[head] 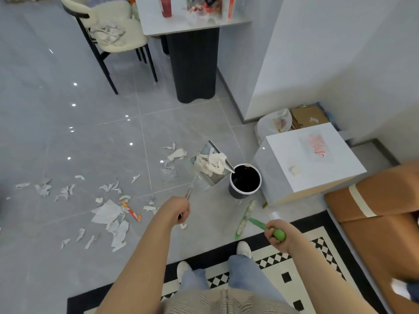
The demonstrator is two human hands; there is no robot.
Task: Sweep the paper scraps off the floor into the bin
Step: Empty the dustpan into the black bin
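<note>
Glossy grey floor (68, 87) tiles fill the room, white wall (340, 53) to the right, a checkered rug (317, 252) underfoot. A table (192, 26) and chair (113, 26) stand beyond. Scraps (108, 214) litter the tiles left. The left hand (179, 210) grips a dustpan (209, 165) of paper tilted over the black bin (245, 181); the right hand (277, 234) clasps a green broom (246, 219).

I stand on a checkered rug (294, 257) over glossy grey floor tiles (68, 137) catching ceiling-light glints. A cream chair (118, 26) sits beside a table (195, 26) against the white wall (340, 53); a white cabinet (315, 159) stands nearer.
</note>
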